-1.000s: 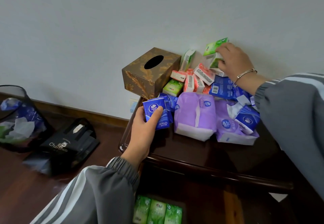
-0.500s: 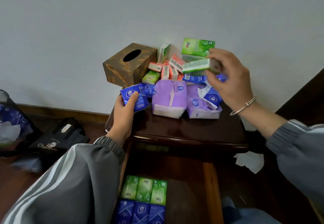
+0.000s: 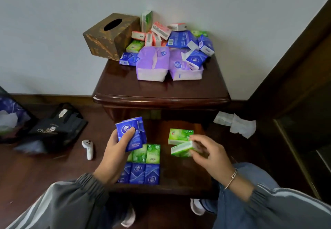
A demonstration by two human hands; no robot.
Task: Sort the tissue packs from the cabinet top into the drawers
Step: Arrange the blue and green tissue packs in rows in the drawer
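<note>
My left hand [image 3: 114, 150] grips blue tissue packs [image 3: 131, 132] above the open drawer [image 3: 179, 171]. My right hand [image 3: 209, 155] holds two green tissue packs [image 3: 180, 135], one flat and one on edge, over the drawer's right half. Inside the drawer lie a row of green packs [image 3: 146, 153] and, nearer me, a row of blue packs [image 3: 141, 173]. On the cabinet top [image 3: 161, 90] remains a pile of loose packs: two big purple packs [image 3: 152, 65], blue ones [image 3: 180, 38], pink ones [image 3: 159, 31] and green ones [image 3: 135, 46].
A brown tissue box [image 3: 111, 35] stands at the cabinet's back left against the wall. On the floor: a black bag [image 3: 57, 128] and a bin [image 3: 10, 114] at left, a small white object [image 3: 87, 148], crumpled paper [image 3: 236, 124] at right. Dark furniture [image 3: 295, 85] rises at right.
Both hands came down from the cabinet top to the open drawer, the left carrying blue packs, the right carrying green packs. The view tilted down.
</note>
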